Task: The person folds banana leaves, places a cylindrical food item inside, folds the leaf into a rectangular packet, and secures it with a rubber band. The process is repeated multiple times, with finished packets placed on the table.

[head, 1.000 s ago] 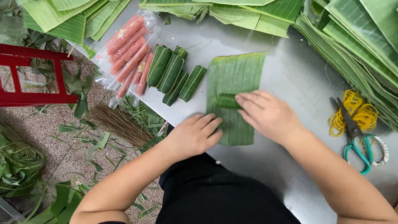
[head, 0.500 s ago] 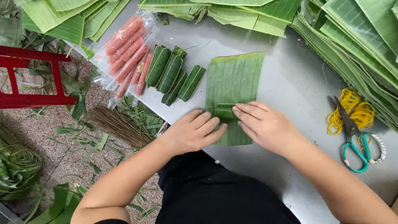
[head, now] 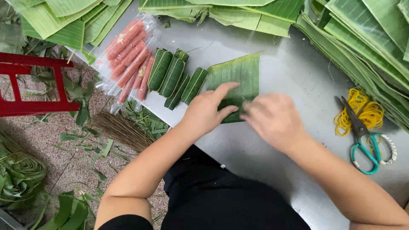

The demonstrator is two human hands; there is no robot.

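Note:
A green banana leaf piece (head: 238, 74) lies on the metal table (head: 294, 64); its near end is folded into a roll under my hands. My left hand (head: 206, 110) presses on the leaf's near left part, index finger stretched across it. My right hand (head: 275, 121), blurred by motion, grips the rolled near edge at the right. What is inside the roll is hidden. Several finished leaf-wrapped rolls (head: 174, 76) lie just left of the leaf, beside a clear bag of pink sausages (head: 130, 59).
Stacks of banana leaves (head: 362, 38) line the table's far and right sides. Yellow rubber bands (head: 360, 113) and teal-handled scissors (head: 362, 136) lie to the right. On the floor at left are a red stool (head: 34, 83), a broom (head: 117, 127) and leaf scraps (head: 19, 174).
Both hands have moved farther up the leaf, rolling its near end away from me. The small green bundle seen earlier is now covered by the folded leaf.

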